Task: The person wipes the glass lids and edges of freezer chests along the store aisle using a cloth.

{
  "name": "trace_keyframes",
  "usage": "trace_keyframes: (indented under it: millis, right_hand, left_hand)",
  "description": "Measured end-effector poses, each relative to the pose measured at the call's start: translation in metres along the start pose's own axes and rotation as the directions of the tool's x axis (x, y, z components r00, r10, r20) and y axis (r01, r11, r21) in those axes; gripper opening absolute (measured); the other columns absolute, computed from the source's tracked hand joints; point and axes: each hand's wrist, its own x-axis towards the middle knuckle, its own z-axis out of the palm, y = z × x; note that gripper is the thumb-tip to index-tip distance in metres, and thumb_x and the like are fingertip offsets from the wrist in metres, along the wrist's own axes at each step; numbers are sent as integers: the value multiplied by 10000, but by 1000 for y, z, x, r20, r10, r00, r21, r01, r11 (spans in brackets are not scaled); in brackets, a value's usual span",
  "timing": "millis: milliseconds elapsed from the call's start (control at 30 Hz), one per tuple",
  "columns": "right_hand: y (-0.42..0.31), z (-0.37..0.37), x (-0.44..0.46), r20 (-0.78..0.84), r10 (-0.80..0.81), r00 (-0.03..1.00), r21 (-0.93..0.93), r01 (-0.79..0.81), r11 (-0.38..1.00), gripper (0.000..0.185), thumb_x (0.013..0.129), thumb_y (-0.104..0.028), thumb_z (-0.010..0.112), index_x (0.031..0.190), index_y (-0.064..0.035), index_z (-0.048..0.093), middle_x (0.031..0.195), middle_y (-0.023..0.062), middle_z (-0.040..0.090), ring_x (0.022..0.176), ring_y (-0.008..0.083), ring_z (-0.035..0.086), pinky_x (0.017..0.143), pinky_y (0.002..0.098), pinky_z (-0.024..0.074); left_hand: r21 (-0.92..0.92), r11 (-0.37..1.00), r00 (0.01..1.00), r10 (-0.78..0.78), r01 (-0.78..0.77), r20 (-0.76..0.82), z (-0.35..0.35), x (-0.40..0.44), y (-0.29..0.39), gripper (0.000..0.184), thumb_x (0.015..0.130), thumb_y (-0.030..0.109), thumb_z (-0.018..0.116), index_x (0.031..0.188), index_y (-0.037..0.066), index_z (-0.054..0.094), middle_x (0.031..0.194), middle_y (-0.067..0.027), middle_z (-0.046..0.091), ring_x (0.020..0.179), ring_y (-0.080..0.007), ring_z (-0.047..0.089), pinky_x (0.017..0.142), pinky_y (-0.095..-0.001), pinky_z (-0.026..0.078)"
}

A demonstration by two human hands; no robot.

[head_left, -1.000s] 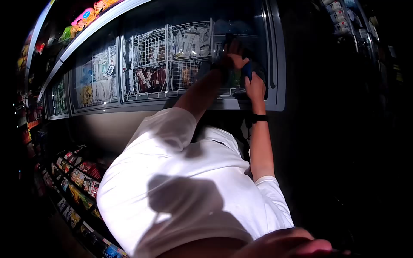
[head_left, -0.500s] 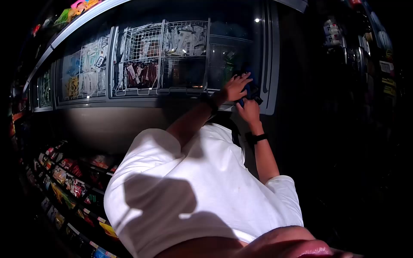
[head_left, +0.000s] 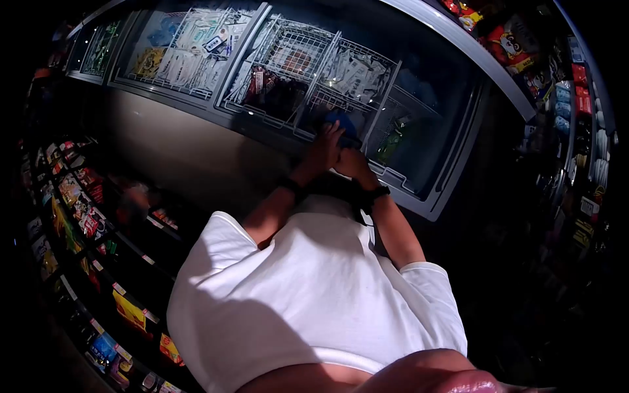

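Note:
A dark blue, soft-looking thing (head_left: 342, 120), perhaps a cloth or pouch, is between my hands above the front edge of the chest freezer (head_left: 190, 107). My left hand (head_left: 323, 149) has its fingers closed against the near left side of it. Just right of that, my right hand (head_left: 354, 164) is curled at its lower end, mostly in shadow. The exact kind of the blue thing cannot be made out. Under the freezer's glass, wire baskets (head_left: 298, 49) hold white-wrapped packs (head_left: 357, 77) and dark red packs (head_left: 259, 82).
Shelves with snack bags (head_left: 131, 311) run along the left. More packaged goods (head_left: 514, 49) stand at the upper right beyond the freezer's rail. The freezer's right corner (head_left: 429, 211) lies close to my right arm. Much of the surroundings is dark.
The view has turned, tilting the freezer. My hands and the blue thing have moved left along it, from its right end to the middle baskets. My left fingers, spread before, have closed in.

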Motion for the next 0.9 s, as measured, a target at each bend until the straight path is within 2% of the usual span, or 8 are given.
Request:
trace_keyframes:
  millis: [67,267,400,500,533,600,733,900]
  right_hand:
    - [13,12,-1,25,112,993,-7,-112,994,310,753,-287,664,968,-65,692,778,224,663,708,394,661,645,479,530]
    - [-28,-5,0,-13,279,960,23,-279,960,408,788,-378,691,1025,-46,688,870,205,684,826,345,673,730,439,517]
    - [-40,8,24,-167,110,980,78,-99,992,515,795,-471,667,1111,-64,657,982,207,674,930,372,648,803,472,503]
    - [-34,34,43,-147,135,980,231,-99,968,489,827,-411,631,1173,-66,621,1110,207,642,1031,355,618,849,448,481]
    - [-58,17,59,115,324,939,32,-329,944,468,816,-426,629,1093,-48,655,1028,207,666,959,376,637,809,450,497]
    - [-48,46,82,-105,47,993,167,-29,985,443,808,-452,614,938,-36,698,868,198,682,834,401,650,749,465,512]
    - [-150,2,125,194,143,970,-383,-59,922,564,799,-564,584,806,-11,696,747,227,657,722,382,661,681,472,528]
    - [-191,9,182,263,-59,963,-394,163,904,694,839,-645,454,667,-12,682,675,205,651,660,380,654,627,457,531]
  left_hand:
    - [-47,990,985,-128,134,117,-9,6,12,535,864,160,535,1360,9,402,1483,-233,305,1354,-416,322,1086,-476,313]
    - [64,971,947,208,-230,244,-14,26,-35,538,879,248,537,1381,98,418,1526,-107,286,1392,-309,298,1041,-517,333]
    - [22,934,899,337,-357,280,-27,32,-58,516,878,241,535,1371,127,435,1525,-92,301,1380,-283,329,1030,-480,355]
    - [94,956,921,237,-277,308,-39,23,-77,488,886,229,535,1354,114,457,1519,-114,302,1348,-317,372,1027,-466,382]
    - [48,967,949,233,-248,211,-45,14,-90,502,889,213,538,1366,99,436,1518,-131,294,1348,-345,362,1029,-457,391]
    - [-145,970,971,213,-196,113,-59,-3,-123,542,837,198,577,1351,84,448,1512,-129,301,1255,-355,466,946,-471,444]
    - [-126,992,973,6,24,232,-169,-42,-146,566,810,109,578,1358,111,435,1511,-112,308,1180,-344,524,886,-447,482]
    - [-54,978,977,-197,202,75,-206,-88,-187,617,792,53,562,1384,121,401,1526,-98,284,1174,-355,518,909,-423,469]
